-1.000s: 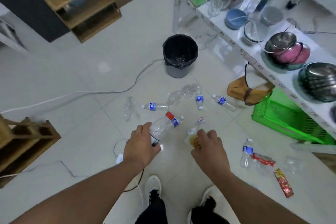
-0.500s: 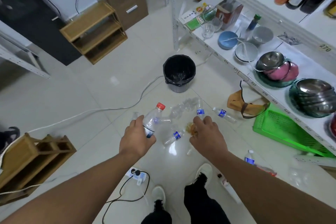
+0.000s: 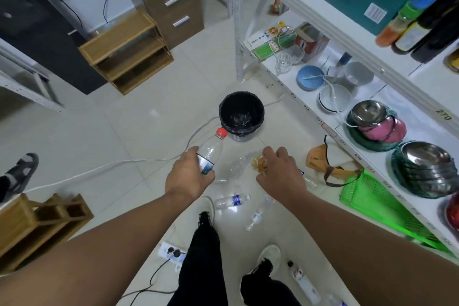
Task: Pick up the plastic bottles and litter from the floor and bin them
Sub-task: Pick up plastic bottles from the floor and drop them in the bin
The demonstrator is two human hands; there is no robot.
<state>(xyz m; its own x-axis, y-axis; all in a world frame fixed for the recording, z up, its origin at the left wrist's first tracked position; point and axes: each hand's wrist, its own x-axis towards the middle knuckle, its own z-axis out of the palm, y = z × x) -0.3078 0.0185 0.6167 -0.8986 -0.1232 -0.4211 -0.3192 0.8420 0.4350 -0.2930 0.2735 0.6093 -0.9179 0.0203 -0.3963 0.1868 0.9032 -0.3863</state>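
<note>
My left hand (image 3: 188,176) grips a clear plastic bottle with a red cap (image 3: 210,150), held upright-tilted with the cap pointing toward the bin. My right hand (image 3: 280,174) is closed on a crumpled clear bottle with orange residue (image 3: 257,164). The black-lined bin (image 3: 242,115) stands on the floor just beyond both hands. On the tiles below my hands lie a blue-labelled bottle (image 3: 232,201), another small bottle (image 3: 255,217) and a crushed clear bottle (image 3: 234,169). A further bottle (image 3: 304,281) lies by my right foot.
White shelving (image 3: 323,126) with bowls and metal pans runs along the right. A green basket (image 3: 387,208) and a tan bag (image 3: 320,159) sit under it. A white cable (image 3: 111,164) crosses the floor; a power strip (image 3: 171,253) lies near my feet. Wooden racks stand left.
I have stood up from the floor: both hands rose with their bottles and moved toward the bin, and the view lifted to show more shelving.
</note>
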